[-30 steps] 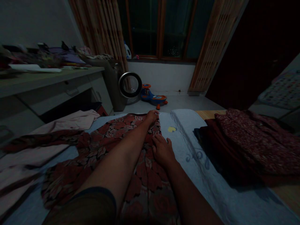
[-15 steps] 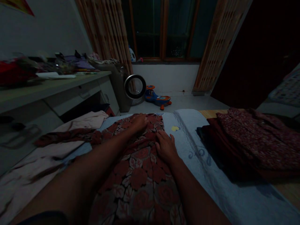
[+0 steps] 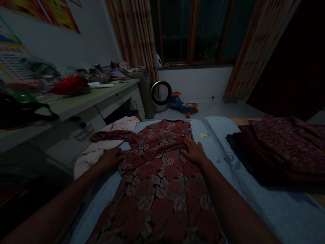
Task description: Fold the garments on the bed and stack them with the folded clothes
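A long red-and-grey floral dress [image 3: 162, 176] lies spread over a light blue sheet, with one sleeve [image 3: 109, 135] stretched out to the left. At the dress's left edge, my left hand [image 3: 110, 159] has its fingers bent onto the cloth and appears to pinch it; the fingertips are dim. My right hand [image 3: 195, 151] rests on the right edge with its fingers apart, touching the cloth. Shallow wrinkles cross the dress between my hands. A pale pink cloth [image 3: 87, 159] lies beyond my left hand, partly under the sleeve.
To the right, a stack of folded dark red clothes [image 3: 284, 152] sits on the light blue sheet [image 3: 243, 203]. A cluttered desk [image 3: 101, 95] runs along the left wall. Past the bed are a washing machine with its round door [image 3: 161, 93] swung out and a blue-orange ride-on toy [image 3: 184, 106].
My left hand has moved from the far part of the dress back to its left edge. My right hand stays at the right edge. The view has turned left.
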Available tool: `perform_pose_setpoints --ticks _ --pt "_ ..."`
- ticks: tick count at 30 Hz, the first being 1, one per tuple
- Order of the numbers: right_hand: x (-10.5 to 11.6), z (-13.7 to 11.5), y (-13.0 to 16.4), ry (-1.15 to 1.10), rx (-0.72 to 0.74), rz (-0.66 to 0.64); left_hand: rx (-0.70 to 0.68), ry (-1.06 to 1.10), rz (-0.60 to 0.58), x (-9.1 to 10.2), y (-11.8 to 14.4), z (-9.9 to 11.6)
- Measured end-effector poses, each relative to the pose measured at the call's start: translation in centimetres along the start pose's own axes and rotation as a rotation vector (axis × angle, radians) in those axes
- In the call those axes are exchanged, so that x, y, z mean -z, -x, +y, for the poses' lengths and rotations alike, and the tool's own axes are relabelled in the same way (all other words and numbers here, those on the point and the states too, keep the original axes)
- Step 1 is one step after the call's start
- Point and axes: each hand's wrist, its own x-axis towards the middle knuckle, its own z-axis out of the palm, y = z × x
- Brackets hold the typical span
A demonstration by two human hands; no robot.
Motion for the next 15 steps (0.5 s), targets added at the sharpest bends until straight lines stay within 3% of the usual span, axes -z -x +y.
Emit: perform_pose_setpoints --ticks 5,11,15 --pt "0.5 0.0 -0.2 0.034 0.002 -0.003 0.052 0.323 0.004 0.0 1.1 1.7" --pt "0.6 -2.6 -0.1 -0.092 0.053 0.183 0.067 0.777 0.317 0.9 1.0 3.7" --pt "-1.2 -3.8 0.3 -0.082 0.02 0.188 0.241 1.149 0.387 0.8 1.0 4.8"
